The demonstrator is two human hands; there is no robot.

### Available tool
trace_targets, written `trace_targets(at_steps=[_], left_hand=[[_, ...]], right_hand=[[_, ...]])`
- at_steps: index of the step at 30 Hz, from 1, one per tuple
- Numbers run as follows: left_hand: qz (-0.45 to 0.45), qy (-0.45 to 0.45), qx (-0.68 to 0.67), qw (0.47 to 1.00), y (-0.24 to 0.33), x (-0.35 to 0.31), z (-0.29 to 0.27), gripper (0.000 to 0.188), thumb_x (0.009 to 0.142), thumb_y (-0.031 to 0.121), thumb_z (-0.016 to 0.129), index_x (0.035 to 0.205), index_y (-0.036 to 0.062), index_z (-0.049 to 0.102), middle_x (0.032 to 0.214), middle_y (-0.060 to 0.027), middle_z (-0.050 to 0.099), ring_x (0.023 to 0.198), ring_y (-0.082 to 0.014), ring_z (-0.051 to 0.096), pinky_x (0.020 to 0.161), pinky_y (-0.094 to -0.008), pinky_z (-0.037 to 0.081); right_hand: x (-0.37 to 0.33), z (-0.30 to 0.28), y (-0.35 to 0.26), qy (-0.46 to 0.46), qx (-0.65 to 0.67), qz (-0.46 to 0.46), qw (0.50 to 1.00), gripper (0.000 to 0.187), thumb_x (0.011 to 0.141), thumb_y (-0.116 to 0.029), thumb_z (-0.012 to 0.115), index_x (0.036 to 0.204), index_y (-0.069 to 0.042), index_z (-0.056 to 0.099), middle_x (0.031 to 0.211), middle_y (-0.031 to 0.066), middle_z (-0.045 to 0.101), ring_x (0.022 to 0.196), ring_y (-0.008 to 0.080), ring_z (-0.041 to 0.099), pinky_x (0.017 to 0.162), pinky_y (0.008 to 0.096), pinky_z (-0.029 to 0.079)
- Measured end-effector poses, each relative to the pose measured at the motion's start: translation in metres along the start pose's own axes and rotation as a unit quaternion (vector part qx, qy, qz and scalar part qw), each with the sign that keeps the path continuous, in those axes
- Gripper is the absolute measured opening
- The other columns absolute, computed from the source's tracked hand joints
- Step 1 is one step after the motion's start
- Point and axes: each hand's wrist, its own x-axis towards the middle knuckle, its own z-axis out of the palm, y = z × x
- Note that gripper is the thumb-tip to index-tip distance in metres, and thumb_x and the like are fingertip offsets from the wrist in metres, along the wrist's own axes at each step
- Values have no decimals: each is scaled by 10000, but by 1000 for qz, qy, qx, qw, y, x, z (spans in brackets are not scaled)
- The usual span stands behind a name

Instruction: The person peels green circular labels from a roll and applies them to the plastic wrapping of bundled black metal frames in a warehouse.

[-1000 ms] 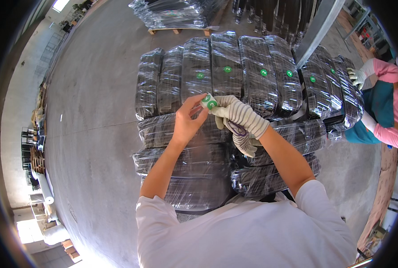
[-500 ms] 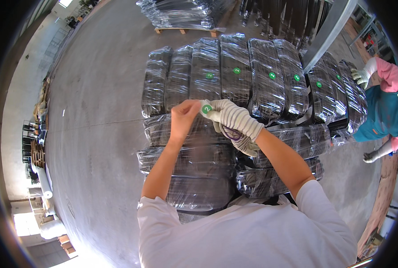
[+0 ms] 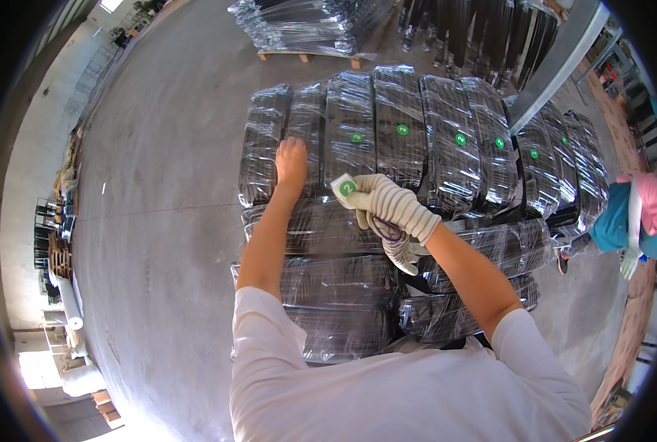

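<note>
My bare left hand (image 3: 291,162) is at the wrapped black bundle (image 3: 306,114) second from the left in the far row. Its fingers are curled together, and whatever they hold is hidden. My right hand (image 3: 387,202), in a striped white knit glove, grips a small white backing sheet with a green round sticker (image 3: 347,188) between thumb and fingers. A loose striped glove (image 3: 400,254) with a purple edge hangs below the same hand. Green round stickers (image 3: 402,130) show on several bundles to the right; none is visible on the leftmost bundle (image 3: 263,144).
A metal post (image 3: 557,70) rises by the bundles at the right. A co-worker in a pink top and teal apron (image 3: 614,217) stands at the far right. Behind are a wrapped pallet stack (image 3: 306,29) and dark wrapped pieces (image 3: 476,40). Concrete floor (image 3: 166,184) lies to the left.
My left hand has moved away from the sticker sheet, up and left onto the second bundle. My right hand still holds the sheet. The co-worker's hand has left the bundles.
</note>
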Motion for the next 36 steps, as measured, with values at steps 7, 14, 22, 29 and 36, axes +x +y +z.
trace_targets(at_steps=[7, 14, 22, 29, 36], left_hand=[[-81, -132, -95, 983, 45, -26, -64, 168, 815, 155, 559, 903, 23, 613, 953, -116, 596, 829, -297, 551, 722, -377, 435], [-59, -53, -386, 919, 112, -35, -139, 398, 742, -24, 612, 1133, 8, 542, 1081, -143, 565, 1013, -259, 552, 870, -310, 427], [-100, -13, -349, 932, 115, -41, -154, 314, 712, -42, 623, 1023, -12, 593, 994, -118, 603, 908, -209, 596, 782, -278, 473], [-131, 1, -338, 932, 104, -48, -150, 216, 722, -25, 625, 938, -20, 615, 892, -106, 631, 828, -197, 615, 726, -268, 479], [-371, 33, -365, 853, 19, -37, -111, 111, 748, 109, 655, 792, 15, 616, 729, -35, 614, 660, -107, 555, 596, -248, 437]], right_hand=[[1, -18, -2, 96, 40, 29, 994, 198, 838, -249, 557, 854, -56, 597, 564, 93, 607, 498, 136, 554, 511, 282, 433], [12, 0, 10, -7, 66, -36, 997, 255, 846, -281, 560, 775, -38, 594, 565, 94, 600, 470, 108, 526, 467, 241, 404], [0, 10, -6, -47, -33, -37, 998, 130, 845, -121, 471, 856, -40, 573, 590, 88, 613, 489, 138, 555, 486, 273, 428], [20, 22, -5, -18, -104, -6, 994, 168, 835, -167, 523, 774, -35, 608, 570, 74, 610, 509, 141, 566, 511, 284, 427], [40, 36, -6, -13, -154, 8, 988, 186, 840, -131, 472, 919, 6, 569, 576, 113, 614, 457, 133, 556, 444, 268, 432]])
